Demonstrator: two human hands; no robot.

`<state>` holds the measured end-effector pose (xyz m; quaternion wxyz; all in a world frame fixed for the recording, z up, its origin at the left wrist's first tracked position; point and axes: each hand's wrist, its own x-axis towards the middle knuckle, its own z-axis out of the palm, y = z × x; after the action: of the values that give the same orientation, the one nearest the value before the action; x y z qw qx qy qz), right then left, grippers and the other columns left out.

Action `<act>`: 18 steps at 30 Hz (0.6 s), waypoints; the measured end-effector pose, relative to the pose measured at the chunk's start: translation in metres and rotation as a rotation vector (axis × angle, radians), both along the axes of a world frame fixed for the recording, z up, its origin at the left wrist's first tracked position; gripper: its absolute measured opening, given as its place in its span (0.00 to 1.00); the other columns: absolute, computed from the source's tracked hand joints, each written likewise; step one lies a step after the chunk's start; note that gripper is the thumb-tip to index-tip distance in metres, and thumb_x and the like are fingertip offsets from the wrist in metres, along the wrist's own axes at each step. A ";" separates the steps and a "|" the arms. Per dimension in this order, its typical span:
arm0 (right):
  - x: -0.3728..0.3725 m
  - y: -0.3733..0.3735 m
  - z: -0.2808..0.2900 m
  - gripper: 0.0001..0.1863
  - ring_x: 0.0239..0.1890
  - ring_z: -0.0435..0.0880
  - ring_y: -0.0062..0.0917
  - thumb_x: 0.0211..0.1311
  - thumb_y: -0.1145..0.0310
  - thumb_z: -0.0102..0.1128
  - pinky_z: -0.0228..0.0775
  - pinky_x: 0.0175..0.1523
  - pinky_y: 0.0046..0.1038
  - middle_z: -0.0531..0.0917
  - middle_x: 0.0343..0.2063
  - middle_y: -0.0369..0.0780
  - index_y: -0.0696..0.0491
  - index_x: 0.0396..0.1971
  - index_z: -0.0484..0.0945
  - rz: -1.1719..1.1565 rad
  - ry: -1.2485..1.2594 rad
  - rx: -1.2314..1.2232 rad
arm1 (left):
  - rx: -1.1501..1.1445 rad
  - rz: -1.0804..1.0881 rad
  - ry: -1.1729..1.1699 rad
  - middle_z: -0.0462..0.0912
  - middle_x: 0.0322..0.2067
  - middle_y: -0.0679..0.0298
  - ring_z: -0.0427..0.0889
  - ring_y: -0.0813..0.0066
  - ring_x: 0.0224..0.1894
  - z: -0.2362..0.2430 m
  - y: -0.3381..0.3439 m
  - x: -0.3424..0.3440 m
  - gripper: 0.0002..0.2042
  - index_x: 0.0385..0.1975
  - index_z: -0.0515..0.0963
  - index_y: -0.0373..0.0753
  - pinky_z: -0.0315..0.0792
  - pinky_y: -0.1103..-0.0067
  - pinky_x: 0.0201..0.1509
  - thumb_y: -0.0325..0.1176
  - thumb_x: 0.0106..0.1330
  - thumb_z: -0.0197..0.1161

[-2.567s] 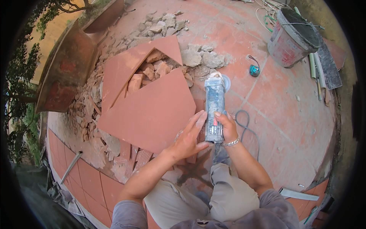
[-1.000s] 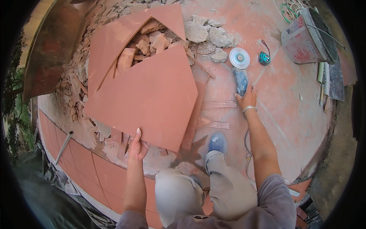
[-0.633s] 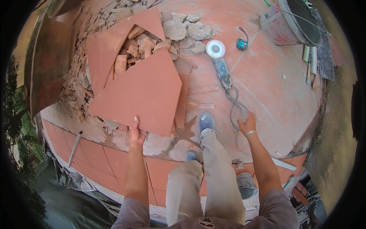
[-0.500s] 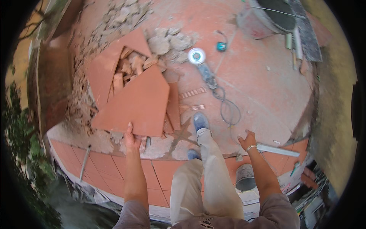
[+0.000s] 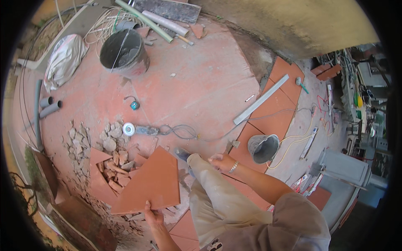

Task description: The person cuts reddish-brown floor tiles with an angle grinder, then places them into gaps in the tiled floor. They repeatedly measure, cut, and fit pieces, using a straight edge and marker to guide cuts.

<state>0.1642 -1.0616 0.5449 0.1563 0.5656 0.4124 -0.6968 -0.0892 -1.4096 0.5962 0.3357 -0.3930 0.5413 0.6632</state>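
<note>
My left hand (image 5: 154,214) grips the near edge of a cut terracotta tile (image 5: 150,182), thumb on top and the other fingers hidden beneath. The tile has slanting sides and lies tilted over a heap of broken tile pieces (image 5: 119,169). My right hand (image 5: 222,162) hangs beside my bent knee, fingers loosely curled and apart, with nothing visible in it. An angle grinder (image 5: 144,130) with a pale disc lies on the dusty floor beyond the tile, its cord looped to the right. A small teal tape measure (image 5: 134,105) is just past it.
A large mortar bucket (image 5: 124,54) stands at far left near pipes (image 5: 165,23) and a white sack (image 5: 65,60). On the right are a smaller bucket (image 5: 264,149), a metal straightedge (image 5: 261,99), laid tiles (image 5: 280,100), a mallet (image 5: 301,85) and cables. Rubble (image 5: 76,144) lies at left.
My view has swung to the right, bringing in the laid tiles, cables and tools there. My left hand keeps its hold on the tile; my right hand has come closer to my leg.
</note>
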 end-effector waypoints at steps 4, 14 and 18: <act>-0.004 0.021 0.053 0.33 0.46 0.87 0.26 0.67 0.42 0.65 0.81 0.41 0.33 0.86 0.47 0.39 0.59 0.55 0.78 -0.293 0.024 -0.121 | 0.009 -0.218 -0.037 0.86 0.51 0.62 0.88 0.65 0.50 0.044 0.096 0.022 0.19 0.57 0.77 0.40 0.88 0.69 0.50 0.28 0.67 0.68; 0.117 0.211 0.069 0.26 0.63 0.80 0.35 0.76 0.47 0.55 0.74 0.64 0.47 0.80 0.62 0.42 0.45 0.66 0.71 -1.129 0.185 -0.329 | 0.375 -0.849 -0.001 0.87 0.47 0.60 0.88 0.65 0.50 0.065 0.423 0.082 0.16 0.54 0.78 0.36 0.86 0.69 0.53 0.25 0.67 0.67; 0.142 0.364 0.006 0.27 0.57 0.83 0.36 0.76 0.49 0.55 0.77 0.60 0.41 0.82 0.58 0.43 0.53 0.64 0.73 -1.472 0.099 -0.128 | 0.337 -1.050 0.043 0.87 0.45 0.63 0.86 0.73 0.45 0.030 0.600 0.130 0.15 0.53 0.79 0.36 0.80 0.77 0.42 0.26 0.67 0.68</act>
<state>0.3060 -0.6973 0.5510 -0.3375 0.6535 -0.1085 -0.6688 0.0408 -0.8096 0.6264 0.6684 0.0027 0.5576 0.4923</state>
